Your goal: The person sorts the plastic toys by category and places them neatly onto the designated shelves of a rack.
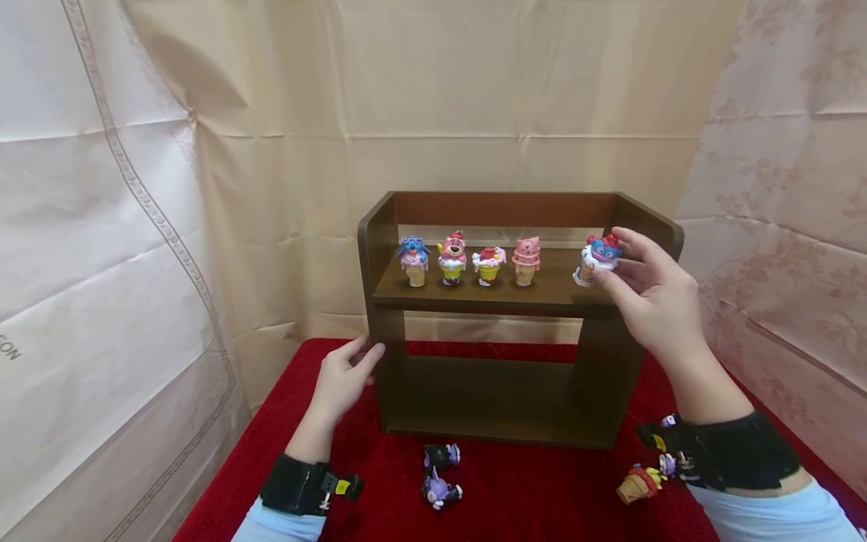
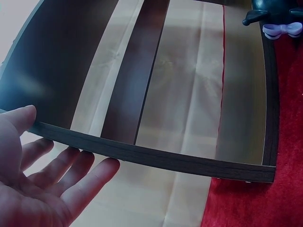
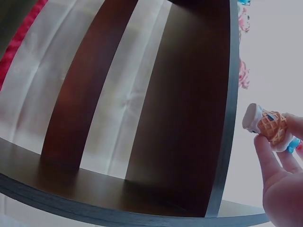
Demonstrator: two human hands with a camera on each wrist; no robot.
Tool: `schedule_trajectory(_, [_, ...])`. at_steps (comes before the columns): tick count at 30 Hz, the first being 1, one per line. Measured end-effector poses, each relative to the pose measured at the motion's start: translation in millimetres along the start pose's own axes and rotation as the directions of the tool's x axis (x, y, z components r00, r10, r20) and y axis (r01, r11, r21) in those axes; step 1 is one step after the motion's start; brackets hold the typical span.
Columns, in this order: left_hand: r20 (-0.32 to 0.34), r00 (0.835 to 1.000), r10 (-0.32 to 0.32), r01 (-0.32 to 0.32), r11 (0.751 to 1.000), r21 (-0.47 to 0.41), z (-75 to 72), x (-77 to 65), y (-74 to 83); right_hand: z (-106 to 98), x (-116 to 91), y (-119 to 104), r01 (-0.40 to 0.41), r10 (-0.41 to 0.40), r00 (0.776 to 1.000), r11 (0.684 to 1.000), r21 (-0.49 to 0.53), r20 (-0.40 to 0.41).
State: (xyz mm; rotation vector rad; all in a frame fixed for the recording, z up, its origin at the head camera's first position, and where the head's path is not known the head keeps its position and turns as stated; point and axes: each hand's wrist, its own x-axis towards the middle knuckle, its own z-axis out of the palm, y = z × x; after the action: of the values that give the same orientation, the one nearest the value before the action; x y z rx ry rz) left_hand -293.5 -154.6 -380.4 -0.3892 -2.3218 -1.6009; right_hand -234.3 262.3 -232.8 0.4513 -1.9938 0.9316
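Observation:
In the head view my right hand (image 1: 653, 297) pinches a blue-headed ice-cream-cone figurine (image 1: 601, 254) at the right end of the brown shelf's upper board (image 1: 562, 295). The right wrist view shows its waffle cone (image 3: 273, 126) and white base between thumb and fingers. Four figures stand in a row to its left: a blue one (image 1: 414, 261), a pink bear (image 1: 451, 258), a red-and-yellow one (image 1: 488, 265) and a pink one (image 1: 526, 261). My left hand (image 1: 344, 376) is at the shelf's left side panel, fingers extended and thumb by its front edge (image 2: 156, 158).
On the red cloth (image 1: 528, 489) before the shelf lie a black figure (image 1: 440, 455) and a purple figure (image 1: 439, 489). A yellow-and-red cone figure (image 1: 640, 484) lies near the right forearm, with small purple-white ones beside it. Beige curtain (image 1: 474, 98) hangs behind.

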Motion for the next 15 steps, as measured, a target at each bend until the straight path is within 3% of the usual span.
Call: schedule_trajectory(15, [-0.001,1.000,-0.011,0.011,1.000,-0.003,-0.9,0.3,2.7,10,19,13,-0.130,0.118,0.980,0.989,0.068,0.163])
